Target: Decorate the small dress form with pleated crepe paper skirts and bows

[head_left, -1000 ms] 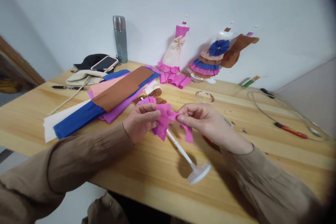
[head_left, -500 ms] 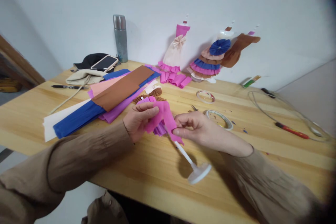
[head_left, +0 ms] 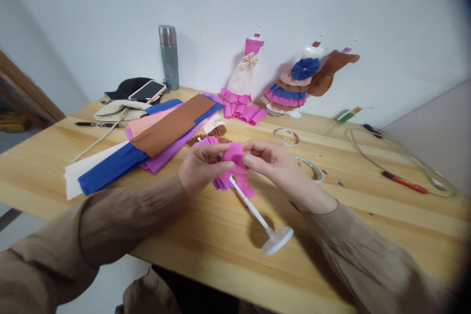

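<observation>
My left hand (head_left: 200, 168) and my right hand (head_left: 272, 162) meet over the middle of the wooden table (head_left: 206, 235). Both pinch a strip of pink crepe paper (head_left: 235, 157) that wraps a small figure on a white stand (head_left: 270, 240). The stand tilts, its round base toward me and its thin stem running up into the pink paper. Pleated pink paper bunches under my left fingers. A tape ring (head_left: 312, 167) lies just behind my right hand.
Sheets of brown, blue, pink, purple and white crepe paper (head_left: 147, 142) lie at left. Paper dresses on stands (head_left: 245, 73) (head_left: 298, 83) line the wall, beside a steel flask (head_left: 169, 56). A phone (head_left: 147, 91), a pen (head_left: 97, 124), another tape ring (head_left: 286, 136), a red-handled tool (head_left: 405, 182) and a cable lie about.
My right hand has lifted from low at the right of the figure up to its top, bringing the loose pink strip end against my left fingers. My left hand has stayed in place.
</observation>
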### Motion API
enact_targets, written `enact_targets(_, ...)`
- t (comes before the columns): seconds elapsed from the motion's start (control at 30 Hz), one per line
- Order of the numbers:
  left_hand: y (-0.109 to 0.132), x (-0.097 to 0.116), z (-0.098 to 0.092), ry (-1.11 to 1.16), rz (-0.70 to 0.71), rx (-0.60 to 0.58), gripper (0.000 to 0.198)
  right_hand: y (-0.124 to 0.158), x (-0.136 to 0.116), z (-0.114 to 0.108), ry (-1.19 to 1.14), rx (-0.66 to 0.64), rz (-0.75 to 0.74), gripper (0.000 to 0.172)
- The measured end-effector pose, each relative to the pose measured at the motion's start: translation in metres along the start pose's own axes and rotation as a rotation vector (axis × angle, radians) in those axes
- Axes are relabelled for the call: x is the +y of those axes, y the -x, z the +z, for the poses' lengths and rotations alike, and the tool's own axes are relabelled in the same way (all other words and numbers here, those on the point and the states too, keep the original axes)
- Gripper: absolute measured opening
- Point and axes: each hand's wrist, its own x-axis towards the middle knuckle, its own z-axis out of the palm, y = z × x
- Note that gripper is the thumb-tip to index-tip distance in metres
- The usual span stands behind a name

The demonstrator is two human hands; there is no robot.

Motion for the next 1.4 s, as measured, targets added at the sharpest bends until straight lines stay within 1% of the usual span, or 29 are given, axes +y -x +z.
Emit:
enact_targets(0.07, -0.005, 0.006, 0.006, -0.090, 0.046, -0.014, 0.029, -0.003, -0.003, -0.001, -0.009, 0.062, 0.012, 0.029)
enact_targets(0.17, -0.018, 0.019, 0.016, -0.218, 0.103, -0.036, 0.032, -0.009, -0.010, -0.006, -0.034, 0.157, -0.030, 0.027)
enact_targets(0.27, -0.033, 0.035, 0.026, -0.262, 0.161, -0.040, 0.034, -0.015, -0.016, -0.016, -0.095, 0.214, -0.081, 0.024)
enact_targets(0.33, -0.041, 0.043, 0.032, -0.268, 0.171, -0.013, 0.026, -0.019, -0.019, -0.023, -0.135, 0.254, -0.101, 0.023)
enact_targets(0.43, -0.046, 0.050, 0.034, -0.302, 0.142, 0.075, 0.015, -0.022, -0.018, -0.031, -0.157, 0.277, -0.107, 0.023)
enact_targets(0.5, -0.047, 0.051, 0.032, -0.284, 0.044, 0.093, 0.017, -0.021, -0.017, -0.032, -0.131, 0.242, -0.090, 0.020)
enact_targets(0.57, -0.047, 0.050, 0.028, -0.226, -0.084, 0.057, 0.022, -0.020, -0.016, -0.031, -0.101, 0.184, -0.065, 0.016)
enact_targets(0.63, -0.047, 0.048, 0.024, -0.203, -0.147, 0.005, 0.020, -0.019, -0.016, -0.029, -0.082, 0.138, -0.047, 0.013)
enact_targets(0.73, -0.049, 0.043, 0.019, -0.184, -0.158, -0.031, 0.005, -0.020, -0.015, -0.025, -0.075, 0.105, -0.049, 0.012)
enact_targets(0.87, -0.050, 0.040, 0.016, -0.061, -0.198, 0.042, 0.010, -0.023, -0.012, -0.023, -0.102, 0.063, -0.061, 0.012)
enact_targets(0.93, -0.050, 0.041, 0.016, -0.080, -0.201, 0.039, 0.016, -0.023, -0.009, -0.022, -0.081, 0.077, -0.067, 0.013)
enact_targets(1.0, -0.049, 0.043, 0.017, -0.159, -0.177, 0.004, 0.015, -0.023, -0.008, -0.021, -0.054, 0.095, -0.079, 0.013)
enact_targets(1.07, -0.048, 0.045, 0.017, -0.225, -0.130, -0.029, 0.006, -0.023, -0.007, -0.020, -0.032, 0.102, -0.095, 0.012)
enact_targets(1.1, -0.047, 0.046, 0.017, -0.235, -0.108, -0.039, 0.004, -0.022, -0.007, -0.020, -0.021, 0.102, -0.103, 0.013)
enact_targets(1.2, -0.047, 0.046, 0.016, -0.202, -0.078, -0.050, 0.007, -0.020, -0.010, -0.019, 0.009, 0.101, -0.113, 0.018)
enact_targets(1.27, -0.047, 0.045, 0.016, -0.178, -0.080, -0.047, 0.007, -0.019, -0.012, -0.017, -0.004, 0.125, -0.102, 0.023)
enact_targets(1.4, -0.047, 0.046, 0.017, -0.175, -0.105, -0.039, 0.010, -0.018, -0.012, -0.014, -0.043, 0.265, -0.117, 0.026)
